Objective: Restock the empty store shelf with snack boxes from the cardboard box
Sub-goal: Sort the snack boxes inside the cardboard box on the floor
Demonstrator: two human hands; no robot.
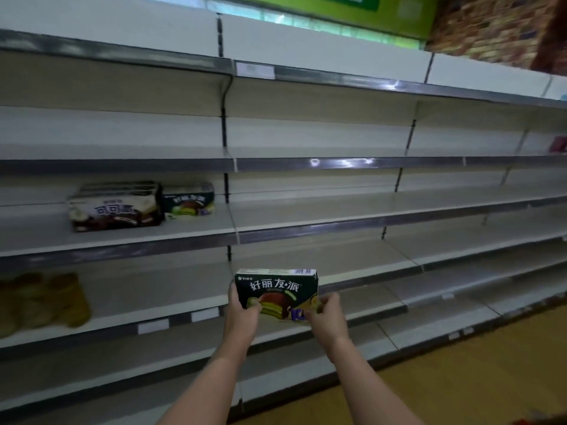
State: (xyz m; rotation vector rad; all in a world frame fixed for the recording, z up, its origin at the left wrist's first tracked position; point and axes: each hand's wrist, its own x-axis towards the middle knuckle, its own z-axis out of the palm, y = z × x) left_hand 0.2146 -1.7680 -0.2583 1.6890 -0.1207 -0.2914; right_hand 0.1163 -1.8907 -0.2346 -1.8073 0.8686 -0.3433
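I hold a dark green snack box [276, 286] upright in front of the shelving, its printed face toward me. My left hand [241, 311] grips its left edge and my right hand [326, 317] pinches its lower right corner. On the third shelf [337, 222] up at the left stand a brown-and-white snack box [115, 207] and, right beside it, a smaller dark green snack box [188, 200]. The cardboard box is out of view.
White shelving runs in several tiers across the view, with grey price rails. Yellow-green packs [43, 302] sit blurred on a lower shelf at the far left. A pink item [558, 144] shows on a shelf at the far right. Wooden floor [475, 378] lies at lower right.
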